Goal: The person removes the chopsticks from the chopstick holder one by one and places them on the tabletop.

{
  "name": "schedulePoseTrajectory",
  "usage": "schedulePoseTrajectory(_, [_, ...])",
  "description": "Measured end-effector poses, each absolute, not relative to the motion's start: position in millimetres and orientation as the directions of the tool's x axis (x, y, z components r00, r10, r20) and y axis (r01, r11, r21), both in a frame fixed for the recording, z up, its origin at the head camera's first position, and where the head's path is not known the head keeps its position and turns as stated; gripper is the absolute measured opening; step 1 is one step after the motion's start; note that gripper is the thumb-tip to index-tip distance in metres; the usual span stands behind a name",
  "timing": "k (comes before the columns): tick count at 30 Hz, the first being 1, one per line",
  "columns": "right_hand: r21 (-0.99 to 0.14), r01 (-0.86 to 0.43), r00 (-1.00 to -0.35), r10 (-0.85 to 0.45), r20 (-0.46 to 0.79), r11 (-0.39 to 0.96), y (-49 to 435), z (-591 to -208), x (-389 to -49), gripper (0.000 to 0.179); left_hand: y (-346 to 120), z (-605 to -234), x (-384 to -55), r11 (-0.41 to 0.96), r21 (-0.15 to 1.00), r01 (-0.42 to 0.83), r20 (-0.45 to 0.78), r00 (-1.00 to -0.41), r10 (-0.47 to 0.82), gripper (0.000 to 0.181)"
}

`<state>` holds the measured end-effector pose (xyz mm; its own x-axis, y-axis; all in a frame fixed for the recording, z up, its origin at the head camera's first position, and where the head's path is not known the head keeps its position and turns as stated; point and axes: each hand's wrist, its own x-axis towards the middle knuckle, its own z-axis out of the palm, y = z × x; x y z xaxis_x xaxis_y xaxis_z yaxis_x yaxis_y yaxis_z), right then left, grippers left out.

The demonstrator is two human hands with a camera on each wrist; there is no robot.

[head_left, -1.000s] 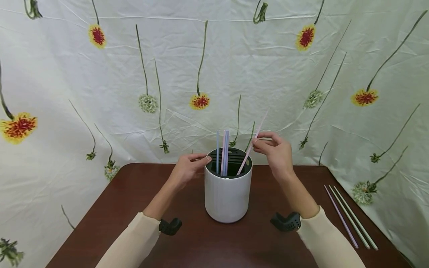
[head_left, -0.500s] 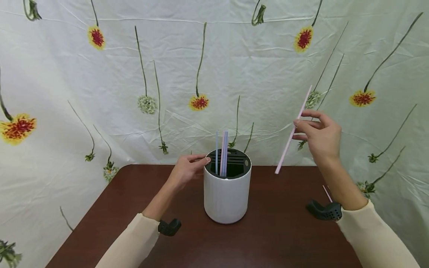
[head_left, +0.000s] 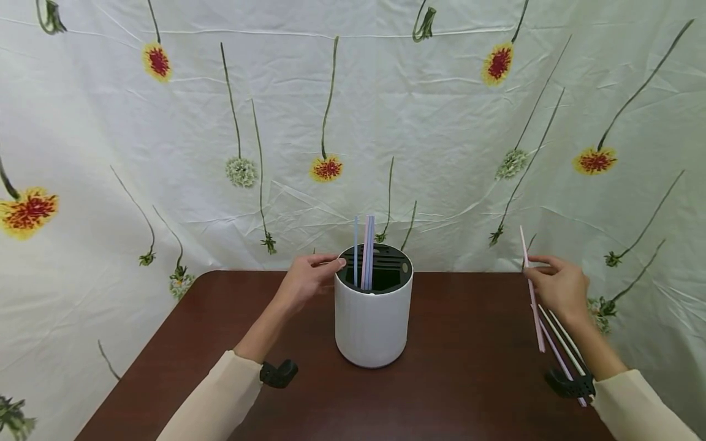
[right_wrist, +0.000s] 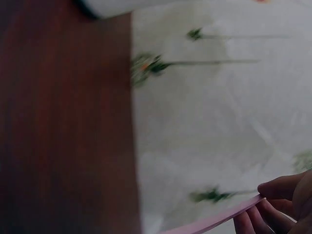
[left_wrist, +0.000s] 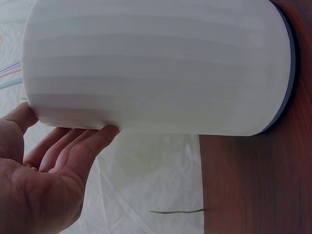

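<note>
A white, round utensil holder [head_left: 372,331] with a black slotted top [head_left: 388,278] stands on the table. Pastel blue and pink chopsticks [head_left: 368,251] rise from its slots. My left hand [head_left: 309,278] holds the holder's left side, thumb at the rim and fingertips against the wall, as the left wrist view shows. To the right, my right hand [head_left: 559,291] pinches a pink chopstick [head_left: 534,315] between thumb and fingers, thicker end down. The same chopstick [right_wrist: 214,222] crosses the bottom of the right wrist view. Beneath that hand lie a purple chopstick [head_left: 558,355] and pale green ones [head_left: 562,343], partly covered by the wrist.
The dark brown table [head_left: 458,392] ends close beyond the holder. A white cloth [head_left: 287,110] printed with flowers hangs behind it and at both sides. Each wrist wears a black band device, such as the one on the left [head_left: 279,373].
My right hand has carried the pink chopstick out of the holder, up and right, then down over the chopsticks on the table. My left hand has stayed at the holder.
</note>
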<state>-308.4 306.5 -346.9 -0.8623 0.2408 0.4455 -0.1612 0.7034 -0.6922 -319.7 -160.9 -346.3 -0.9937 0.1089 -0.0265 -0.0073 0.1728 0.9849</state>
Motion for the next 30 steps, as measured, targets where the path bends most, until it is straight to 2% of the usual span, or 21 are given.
schedulePoseTrajectory(7, [-0.549,-0.097,-0.872,0.195,0.449,0.831,337,-408,-312,0.024,-160,-345,-318,0.162,0.987,-0.002,-0.019,-0.994,0.106,0.054])
schedulePoseTrajectory(11, [-0.508,-0.033,-0.907,0.188,0.376,0.861,347,-429,-314,0.026,-160,-344,-318,0.159,0.987,0.002,-0.014,-0.995,0.103,0.054])
schedulePoseTrajectory(15, [-0.463,0.025,-0.942,0.176,0.286,0.886,352,-437,-312,0.031,-160,-344,-318,0.160,0.987,0.003,-0.015,-0.994,0.107,0.054])
schedulePoseTrajectory(21, [-0.401,0.024,-0.961,0.132,0.244,0.916,360,-446,-312,0.031,-159,-344,-317,0.166,0.986,0.004,-0.013,-0.995,0.103,0.054])
schedulePoseTrajectory(30, [-0.387,0.065,-0.980,0.133,0.150,0.920,365,-456,-312,0.029,-161,-346,-317,0.162,0.987,0.000,-0.016,-0.995,0.101,0.054])
